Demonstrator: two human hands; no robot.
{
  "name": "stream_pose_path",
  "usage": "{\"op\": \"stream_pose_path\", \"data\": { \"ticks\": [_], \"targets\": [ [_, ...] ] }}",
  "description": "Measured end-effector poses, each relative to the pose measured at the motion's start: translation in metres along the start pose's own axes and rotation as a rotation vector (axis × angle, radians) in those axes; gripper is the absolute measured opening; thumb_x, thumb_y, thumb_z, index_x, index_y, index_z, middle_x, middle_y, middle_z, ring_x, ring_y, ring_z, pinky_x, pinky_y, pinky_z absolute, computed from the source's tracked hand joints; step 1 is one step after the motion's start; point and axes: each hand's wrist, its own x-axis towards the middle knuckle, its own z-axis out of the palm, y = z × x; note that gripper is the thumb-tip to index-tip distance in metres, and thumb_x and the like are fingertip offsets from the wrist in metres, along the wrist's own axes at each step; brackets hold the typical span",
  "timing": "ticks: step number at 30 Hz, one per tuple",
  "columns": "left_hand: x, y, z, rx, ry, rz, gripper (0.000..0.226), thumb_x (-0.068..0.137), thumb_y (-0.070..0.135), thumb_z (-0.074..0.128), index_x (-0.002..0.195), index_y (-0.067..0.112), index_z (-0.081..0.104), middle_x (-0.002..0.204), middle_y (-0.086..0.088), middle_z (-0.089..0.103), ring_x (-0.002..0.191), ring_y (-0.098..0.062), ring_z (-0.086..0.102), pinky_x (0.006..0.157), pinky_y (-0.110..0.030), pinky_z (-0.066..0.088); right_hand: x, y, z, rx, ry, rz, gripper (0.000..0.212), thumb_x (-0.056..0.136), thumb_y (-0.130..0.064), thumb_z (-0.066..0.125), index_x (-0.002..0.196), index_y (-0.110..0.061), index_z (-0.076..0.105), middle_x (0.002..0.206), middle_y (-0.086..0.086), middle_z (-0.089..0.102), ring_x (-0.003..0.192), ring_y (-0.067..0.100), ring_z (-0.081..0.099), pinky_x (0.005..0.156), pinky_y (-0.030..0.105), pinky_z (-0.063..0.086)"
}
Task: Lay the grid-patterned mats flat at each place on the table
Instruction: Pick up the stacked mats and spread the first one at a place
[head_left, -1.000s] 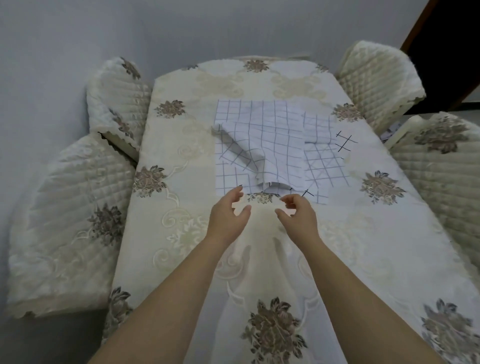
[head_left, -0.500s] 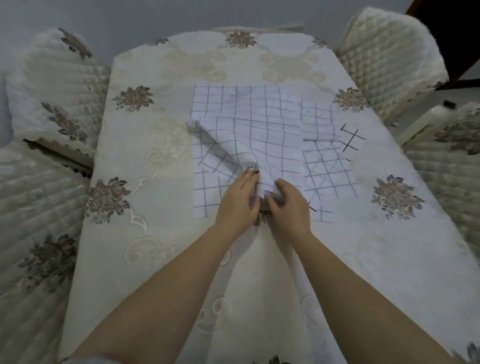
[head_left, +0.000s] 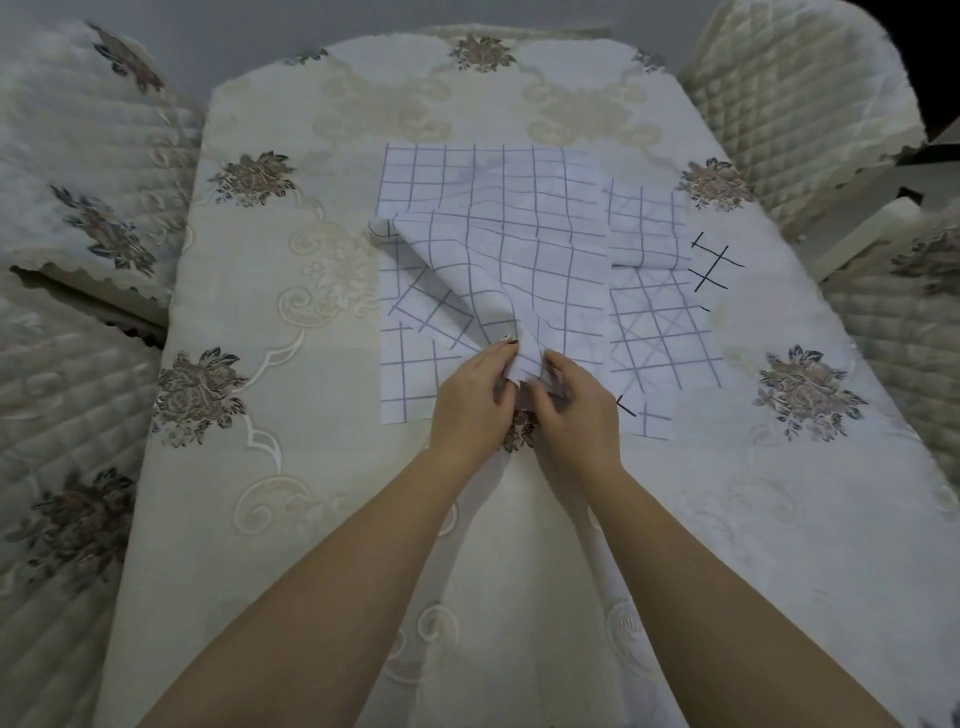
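Update: left hand (head_left: 470, 395) and right hand (head_left: 576, 410), empty a second ago, now both pinch the near edge of the crumpled top white grid-lined cloth mat (head_left: 519, 260), mid-table. Separation is starting; no place is set yet. It lies on the cream floral tablecloth (head_left: 291, 467). The overlapping lower mats (head_left: 660, 322) may drag along. Quilted cream chairs (head_left: 779, 88) crowd the table edges.

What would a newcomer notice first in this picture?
The crumpled pile of grid-patterned mats at the middle of the table stands out first. At its near edge the left grip and right grip, both bare hands, pinch a folded mat corner. Quilted chairs flank the table.
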Motion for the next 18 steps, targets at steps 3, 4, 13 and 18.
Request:
{"op": "stream_pose_path", "data": {
  "ticks": [3,4,13,18],
  "targets": [
    [-0.002,0.001,-0.002,-0.006,-0.009,0.006,0.045,0.087,0.009,0.057,0.132,0.012,0.056,0.135,-0.002,0.059,0.123,-0.019,0.054,0.105,-0.03,0.041,0.002,0.002,0.003,-0.037,0.008,0.03,0.04,0.094,-0.024,0.054,0.134,-0.02,0.054,0.129,-0.007,0.061,0.109,-0.001,0.052,0.08,-0.004,0.029],
    [-0.004,0.001,-0.002,-0.012,-0.014,0.011,0.046,0.087,0.009,0.057,0.132,0.012,0.055,0.135,-0.002,0.059,0.123,-0.02,0.055,0.104,-0.031,0.042,0.003,0.002,0.004,-0.038,0.01,0.037,0.039,0.094,-0.023,0.053,0.133,-0.021,0.054,0.127,-0.006,0.062,0.108,0.001,0.054,0.081,-0.001,0.03],
    [0.0,0.01,-0.005,0.08,0.061,0.214,0.053,0.086,0.02,0.06,0.137,0.008,0.049,0.145,-0.005,0.047,0.138,-0.018,0.037,0.114,-0.03,0.03,0.001,-0.014,-0.007,0.014,0.063,0.015,0.018,0.092,-0.019,0.056,0.102,-0.017,0.071,0.087,-0.006,0.069,0.083,0.011,0.059,0.08,0.032,0.051],
    [0.009,0.019,-0.001,0.215,0.102,0.349,0.036,0.082,0.009,0.056,0.117,0.006,0.063,0.123,-0.009,0.063,0.118,-0.025,0.055,0.103,-0.042,0.041,0.0,-0.015,-0.011,-0.051,0.071,-0.06,0.019,0.093,-0.026,0.053,0.089,-0.018,0.07,0.077,-0.002,0.07,0.074,0.015,0.061,0.07,0.038,0.052]
  ]
}}
